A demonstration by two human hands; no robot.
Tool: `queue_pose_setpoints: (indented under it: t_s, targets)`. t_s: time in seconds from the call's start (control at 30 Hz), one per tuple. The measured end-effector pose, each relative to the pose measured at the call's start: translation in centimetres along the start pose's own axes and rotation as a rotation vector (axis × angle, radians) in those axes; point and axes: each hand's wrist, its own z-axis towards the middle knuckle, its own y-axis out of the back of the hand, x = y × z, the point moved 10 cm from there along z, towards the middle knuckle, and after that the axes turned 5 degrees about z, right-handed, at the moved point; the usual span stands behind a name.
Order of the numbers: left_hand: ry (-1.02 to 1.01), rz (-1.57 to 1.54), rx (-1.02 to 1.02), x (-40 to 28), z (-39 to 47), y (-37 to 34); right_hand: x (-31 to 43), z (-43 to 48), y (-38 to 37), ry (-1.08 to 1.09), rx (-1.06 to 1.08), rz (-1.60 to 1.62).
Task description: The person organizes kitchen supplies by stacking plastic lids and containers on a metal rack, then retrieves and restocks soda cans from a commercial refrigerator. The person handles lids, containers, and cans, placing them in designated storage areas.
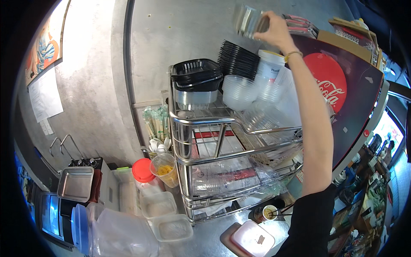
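Note:
High in front of me, my right hand (278, 31) grips a clear, slightly blurred container or stack of clear plastic pieces (249, 22); which of the two I cannot tell. It is raised above the top of a chrome wire rack (212, 121). Below the hand stand a tall stack of black plastic trays (238, 59) and a white tub with a yellow rim (268, 66). Nested clear plastic bowls (239, 91) sit nearer, with black baskets (196, 71) at the rack's left. My left hand is out of view.
A red Coca-Cola disc (327, 80) marks the dark panel at right, with a cardboard box (345, 49) on top. Left of the rack stand a red-lidded jar (143, 170), a cup of yellow rubber bands (167, 173) and a large blue-lidded container (122, 231). A pink-white box (252, 238) lies below.

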Motion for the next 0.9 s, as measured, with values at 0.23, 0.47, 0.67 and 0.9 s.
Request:
queue_pose_setpoints:
  t_s: [0.23,0.47,0.67,0.9]
  targets:
    - [0.066,-0.005,-0.050,1.7,0.4,2.1,-3.9,-2.0,-6.9,-0.111,0.100,-0.045]
    - [0.099,-0.011,-0.105,2.6,-0.2,3.7,-5.7,-3.2,-8.0,-0.261,0.289,0.044]
    - [0.131,-0.035,-0.148,3.7,-1.1,5.3,4.8,-2.3,-2.8,0.274,-0.151,-0.161]
    - [0.108,-0.081,-0.224,4.6,-2.7,7.6,21.7,-10.1,-10.5,0.522,0.506,0.090]
